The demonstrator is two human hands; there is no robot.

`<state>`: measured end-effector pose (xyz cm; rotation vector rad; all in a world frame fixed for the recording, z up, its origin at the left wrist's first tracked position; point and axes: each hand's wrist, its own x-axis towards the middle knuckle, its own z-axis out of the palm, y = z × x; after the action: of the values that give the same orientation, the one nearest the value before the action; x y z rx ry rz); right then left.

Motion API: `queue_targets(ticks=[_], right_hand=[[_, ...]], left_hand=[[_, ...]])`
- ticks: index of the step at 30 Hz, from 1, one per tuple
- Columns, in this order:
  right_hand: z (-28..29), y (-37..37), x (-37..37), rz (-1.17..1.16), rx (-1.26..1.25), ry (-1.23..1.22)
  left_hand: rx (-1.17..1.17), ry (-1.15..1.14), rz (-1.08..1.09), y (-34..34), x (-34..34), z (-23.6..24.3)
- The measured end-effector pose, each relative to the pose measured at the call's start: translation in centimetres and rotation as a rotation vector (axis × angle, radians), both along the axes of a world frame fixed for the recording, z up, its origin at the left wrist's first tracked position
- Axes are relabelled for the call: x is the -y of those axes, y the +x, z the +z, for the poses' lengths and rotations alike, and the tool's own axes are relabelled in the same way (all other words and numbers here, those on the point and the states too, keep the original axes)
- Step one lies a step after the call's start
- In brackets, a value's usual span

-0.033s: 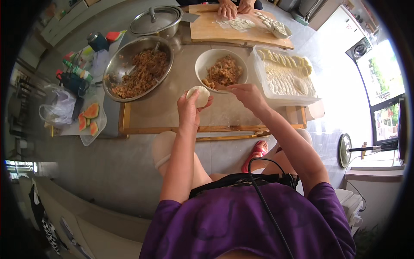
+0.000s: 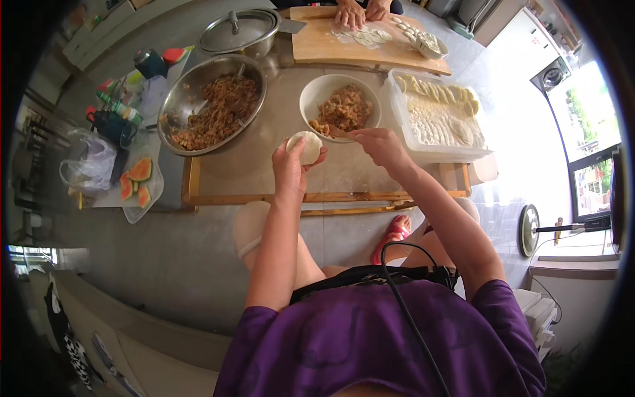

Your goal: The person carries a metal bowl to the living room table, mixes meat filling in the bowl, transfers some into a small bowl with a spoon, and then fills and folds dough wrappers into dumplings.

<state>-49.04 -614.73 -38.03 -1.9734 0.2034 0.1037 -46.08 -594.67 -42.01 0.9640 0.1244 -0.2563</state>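
My left hand holds a round, pale dumpling wrapper over the near side of the table, just short of a white bowl. Inside that bowl lies a mound of brownish minced filling. My right hand is closed on the handle of a thin wooden spatula, whose tip reaches over the bowl's near rim into the filling. The tip has some filling on or against it. Right of the bowl, a clear plastic tub contains floured rows of dumplings.
A large steel bowl of filling stands at left, with a lidded pot behind it. Across the table, another person's hands work at a wooden board with wrappers. Watermelon slices lie on a tray at far left.
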Motion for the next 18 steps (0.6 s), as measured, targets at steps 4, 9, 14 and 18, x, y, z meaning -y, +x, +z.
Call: queue_targets(ticks=[4, 9, 14, 18], right_hand=[[-0.1, 0.2, 0.1, -0.124, -0.295, 0.608], [-0.3, 0.3, 0.0, -0.162, -0.312, 0.695], [-0.2, -0.2, 0.0, -0.184, -0.269, 0.782], [0.2, -0.4, 0.4, -0.209, -0.195, 0.774]], left_hand=[[-0.005, -0.001, 0.002, 0.1, -0.2, -0.1], [-0.041, -0.089, 0.034, 0.3, 0.0, -0.6], [-0.071, -0.013, 0.105, 0.6, -1.1, -0.8], [-0.043, -0.041, 0.102, 0.8, -1.2, 0.5]])
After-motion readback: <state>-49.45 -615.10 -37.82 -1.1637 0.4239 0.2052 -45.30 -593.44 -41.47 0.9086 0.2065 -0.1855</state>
